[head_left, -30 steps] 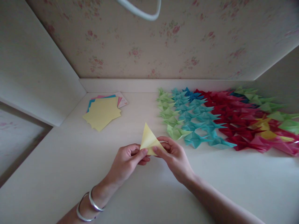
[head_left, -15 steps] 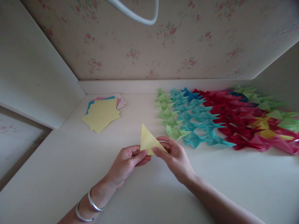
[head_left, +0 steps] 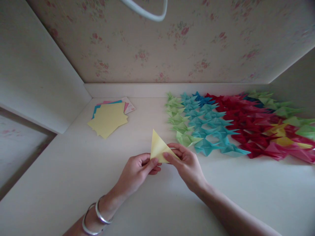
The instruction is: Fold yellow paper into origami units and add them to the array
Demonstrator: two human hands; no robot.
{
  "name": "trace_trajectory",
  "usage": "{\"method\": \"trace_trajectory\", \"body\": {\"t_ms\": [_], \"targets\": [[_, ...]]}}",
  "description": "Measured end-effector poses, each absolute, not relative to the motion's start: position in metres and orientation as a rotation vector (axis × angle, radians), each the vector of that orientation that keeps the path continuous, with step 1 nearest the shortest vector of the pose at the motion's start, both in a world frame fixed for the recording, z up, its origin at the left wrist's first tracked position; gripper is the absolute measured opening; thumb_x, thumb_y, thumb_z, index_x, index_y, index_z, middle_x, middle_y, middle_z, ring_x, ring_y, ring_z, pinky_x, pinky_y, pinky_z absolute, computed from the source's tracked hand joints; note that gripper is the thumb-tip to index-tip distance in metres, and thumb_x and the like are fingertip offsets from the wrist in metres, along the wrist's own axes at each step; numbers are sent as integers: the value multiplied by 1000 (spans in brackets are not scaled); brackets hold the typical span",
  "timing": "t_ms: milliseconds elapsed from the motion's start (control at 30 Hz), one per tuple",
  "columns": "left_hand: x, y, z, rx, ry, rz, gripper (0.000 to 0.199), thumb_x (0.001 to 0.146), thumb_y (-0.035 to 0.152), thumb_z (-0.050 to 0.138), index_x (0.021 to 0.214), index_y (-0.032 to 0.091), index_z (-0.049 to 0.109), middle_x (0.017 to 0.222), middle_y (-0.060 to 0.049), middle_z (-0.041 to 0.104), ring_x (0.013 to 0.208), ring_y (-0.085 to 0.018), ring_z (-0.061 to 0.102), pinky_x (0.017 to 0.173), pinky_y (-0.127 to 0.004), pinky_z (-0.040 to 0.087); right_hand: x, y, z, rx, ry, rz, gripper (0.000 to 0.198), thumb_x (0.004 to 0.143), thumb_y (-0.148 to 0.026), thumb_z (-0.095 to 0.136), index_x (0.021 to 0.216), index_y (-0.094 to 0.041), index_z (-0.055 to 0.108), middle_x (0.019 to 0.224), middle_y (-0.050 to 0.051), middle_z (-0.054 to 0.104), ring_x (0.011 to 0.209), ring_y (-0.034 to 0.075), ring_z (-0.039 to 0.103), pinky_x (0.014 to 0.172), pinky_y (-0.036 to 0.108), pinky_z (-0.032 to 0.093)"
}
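A pale yellow sheet of origami paper (head_left: 158, 147), folded into a triangle, is held over the white table between both hands, its tip pointing up. My left hand (head_left: 139, 168) pinches the lower left corner, thumb in front and fingers curled behind. On the lower right side, my right hand (head_left: 185, 164) grips the paper, its thumb pressing the front face. The right fingers are partly hidden behind the sheet. Two silver bangles (head_left: 99, 209) circle my left wrist.
Loose yellow paper sheets (head_left: 108, 119) lie on other coloured sheets at the back left. Rows of folded paper cranes in green, turquoise (head_left: 205, 146), red (head_left: 256, 142) and yellow cover the back right. A white cable (head_left: 147, 13) hangs before the floral wall (head_left: 137, 55).
Both hands and the folded paper appear slightly farther right in view, and the whole scene has shifted a little too. My right thumb has moved slightly up the paper's face.
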State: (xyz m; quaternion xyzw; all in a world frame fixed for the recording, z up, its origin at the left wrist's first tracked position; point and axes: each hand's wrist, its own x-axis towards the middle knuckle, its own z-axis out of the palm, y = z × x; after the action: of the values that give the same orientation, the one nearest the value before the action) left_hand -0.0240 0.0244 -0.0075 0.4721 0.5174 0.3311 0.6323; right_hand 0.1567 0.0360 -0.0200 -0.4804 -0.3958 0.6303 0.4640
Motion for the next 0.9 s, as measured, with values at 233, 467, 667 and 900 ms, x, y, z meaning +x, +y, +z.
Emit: {"method": "trace_trajectory", "body": {"t_ms": [233, 467, 667, 900], "targets": [[-23, 23, -6, 1070, 1216, 777, 31, 87, 43, 67, 89, 13, 75, 82, -9, 79, 75, -20, 75, 68, -26, 61, 155, 33, -22, -1188, -1037, 1524, 38, 78, -39, 77, 106, -19, 61, 87, 5, 78, 77, 21, 72, 69, 31, 55], [-24, 21, -3, 1136, 1232, 783, 30, 87, 43, 66, 83, 14, 74, 73, -7, 78, 69, -19, 74, 63, -24, 60, 153, 30, -18, -1191, -1162, 1578, 47, 73, -35, 82, 111, -20, 58, 85, 2, 75, 73, 17, 70, 63, 26, 52], [-24, 20, -6, 1271, 1266, 767, 32, 89, 43, 63, 81, 13, 73, 70, -7, 77, 65, -19, 73, 62, -26, 60, 156, 31, -16, -1290, -1230, 1589, 57, 70, -35, 84, 117, -20, 56, 78, 2, 76, 65, 18, 68, 55, 24, 47], [-30, 27, -9, 1126, 1311, 859, 28, 87, 39, 66, 75, 14, 71, 69, -5, 75, 63, -16, 71, 60, -24, 59, 170, 45, -11, -1345, -1200, 1646, 56, 70, -30, 82, 119, -19, 58, 73, 1, 77, 58, 14, 65, 51, 22, 45]]}}
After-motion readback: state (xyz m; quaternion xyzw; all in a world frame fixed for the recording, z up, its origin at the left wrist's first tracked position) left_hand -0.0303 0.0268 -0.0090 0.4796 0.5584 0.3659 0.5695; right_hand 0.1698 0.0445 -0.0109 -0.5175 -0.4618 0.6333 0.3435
